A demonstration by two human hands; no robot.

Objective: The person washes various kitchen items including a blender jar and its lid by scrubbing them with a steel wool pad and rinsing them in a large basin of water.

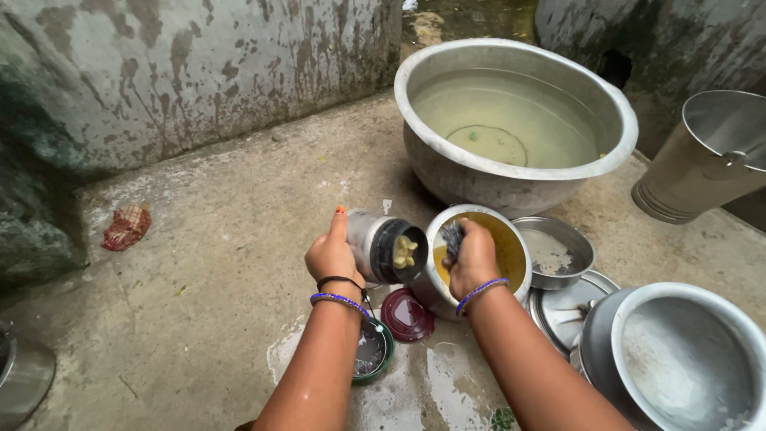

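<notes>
My left hand (331, 255) grips a small steel container (381, 246) tipped on its side, its dark mouth showing yellowish food bits and facing right. My right hand (472, 257) is closed on a dark scrubber (452, 236) inside a round steel pot (511, 247) holding yellow-brown liquid. The container's mouth is right beside the pot's rim. Under my wrists a maroon lid (407, 315) and a green-rimmed lid (373, 351) lie on the wet concrete floor.
A large metal basin (519, 172) of cloudy water stands behind. A steel bucket (702, 168) is at the right. A small steel bowl (558, 251), a steel plate (570, 307) and a big pot (678, 359) crowd the lower right. A red mesh scrap (126, 226) lies left, by stained walls.
</notes>
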